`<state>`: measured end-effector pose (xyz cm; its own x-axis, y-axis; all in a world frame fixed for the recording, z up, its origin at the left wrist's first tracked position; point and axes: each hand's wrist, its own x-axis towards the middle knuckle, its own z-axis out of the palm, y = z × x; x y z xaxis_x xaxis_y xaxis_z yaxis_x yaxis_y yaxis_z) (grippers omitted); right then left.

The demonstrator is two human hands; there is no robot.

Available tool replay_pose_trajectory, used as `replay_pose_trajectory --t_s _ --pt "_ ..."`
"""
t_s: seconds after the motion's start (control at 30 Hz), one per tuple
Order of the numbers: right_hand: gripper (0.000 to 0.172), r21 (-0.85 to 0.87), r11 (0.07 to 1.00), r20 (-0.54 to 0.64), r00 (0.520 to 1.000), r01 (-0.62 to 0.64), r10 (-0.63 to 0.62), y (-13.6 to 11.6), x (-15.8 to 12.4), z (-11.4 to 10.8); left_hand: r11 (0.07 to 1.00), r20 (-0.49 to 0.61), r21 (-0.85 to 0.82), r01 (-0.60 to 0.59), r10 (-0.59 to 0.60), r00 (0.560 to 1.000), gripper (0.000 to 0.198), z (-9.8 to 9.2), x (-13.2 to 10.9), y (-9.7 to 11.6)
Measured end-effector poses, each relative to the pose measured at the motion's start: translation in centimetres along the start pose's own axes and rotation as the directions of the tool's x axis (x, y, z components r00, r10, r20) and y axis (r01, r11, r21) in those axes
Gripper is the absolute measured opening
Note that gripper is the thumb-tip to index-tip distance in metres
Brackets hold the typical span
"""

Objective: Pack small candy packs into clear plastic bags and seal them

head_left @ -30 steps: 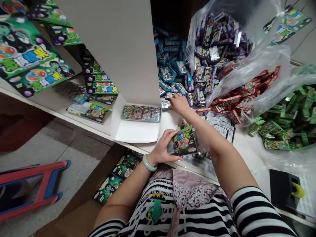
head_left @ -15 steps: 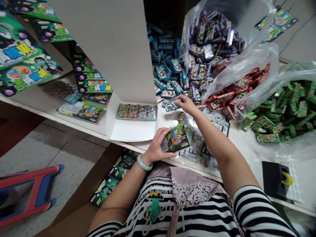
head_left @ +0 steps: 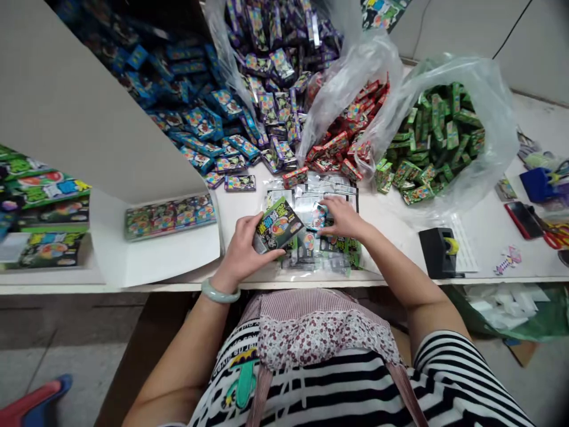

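My left hand [head_left: 246, 248] grips a black and green printed candy packet [head_left: 278, 226] by its left side, held tilted over the table's front part. Just right of it, my right hand [head_left: 341, 218] pinches a small blue candy box [head_left: 317, 217] between thumb and fingers. Under both hands lie several flat clear-and-black printed pouches [head_left: 306, 252]. Beyond them are loose small boxes: a red one [head_left: 295, 177] and a purple one [head_left: 240, 182] lie closest to the pouches.
Heaps of blue boxes [head_left: 200, 121] and purple boxes [head_left: 280, 107] lie at the back. Plastic bags hold red boxes [head_left: 335, 142] and green boxes [head_left: 438, 130]. A white carton [head_left: 164, 258] with a candy pack [head_left: 171, 216] stands left. At right sit a tape dispenser [head_left: 438, 252] and scissors [head_left: 555, 234].
My right hand has drawn the blue box from the pile toward the packet in my left hand. The camera view has turned to the right.
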<state>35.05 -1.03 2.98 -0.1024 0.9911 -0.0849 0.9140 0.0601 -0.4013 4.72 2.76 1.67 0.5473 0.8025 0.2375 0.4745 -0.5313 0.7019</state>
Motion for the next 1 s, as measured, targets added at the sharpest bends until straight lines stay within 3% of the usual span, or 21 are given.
replay_pose_trajectory --t_s 0.07,0.13,0.23,0.3,0.4,0.57,0.7,0.77,0.87,1.0 --pt "0.066 0.001 1.0 0.002 1.0 0.019 -0.019 -0.2 -1.0 0.7 1.0 0.044 0.029 -0.008 0.007 0.999 0.093 0.0 0.2 0.1" --pt "0.056 0.032 0.999 -0.102 0.995 0.01 -0.007 0.0 -1.6 0.7 0.998 0.072 0.057 -0.028 0.024 0.997 0.093 -0.1 0.3 0.2" --pt "0.059 0.082 0.996 -0.359 0.933 0.021 0.01 0.2 -2.7 -1.2 0.993 0.084 0.095 -0.071 0.063 0.994 0.092 -0.1 0.4 0.5" --pt "0.065 0.054 0.992 -0.414 0.907 0.113 -0.081 -0.3 -3.6 -3.1 0.988 0.101 0.108 -0.113 0.102 0.99 0.093 0.0 0.5 0.7" --pt "0.065 -0.034 0.963 -0.252 0.93 0.268 -0.268 -2.0 -5.0 -5.6 0.98 0.12 0.103 -0.173 0.16 0.98 0.096 0.4 0.6 0.9" --pt "0.063 -0.061 0.926 0.049 0.928 0.373 -0.37 -3.6 -5.6 -6.7 0.97 0.161 0.088 -0.228 0.212 0.964 0.097 0.7 0.6 1.1" --pt "0.069 0.12 0.896 0.101 0.892 0.428 -0.44 -3.2 -5.2 -6.1 0.959 0.183 0.063 -0.277 0.262 0.948 0.095 0.9 0.2 1.4" --pt "0.071 0.214 0.899 -0.001 0.921 0.381 -0.39 -3.4 -5.3 -5.4 0.963 0.126 0.069 -0.261 0.251 0.96 0.094 1.1 0.1 1.6" --pt "0.062 0.338 0.911 -0.149 0.969 0.238 -0.198 -4.1 -5.9 -3.9 0.975 0.009 0.08 -0.208 0.208 0.978 0.095 1.8 0.1 2.4" --pt "0.039 0.599 0.799 -0.13 0.991 0.062 0.021 -4.9 -6.3 -2.9 0.996 -0.055 -0.033 -0.083 0.081 0.995 0.099 3.3 0.2 4.0"
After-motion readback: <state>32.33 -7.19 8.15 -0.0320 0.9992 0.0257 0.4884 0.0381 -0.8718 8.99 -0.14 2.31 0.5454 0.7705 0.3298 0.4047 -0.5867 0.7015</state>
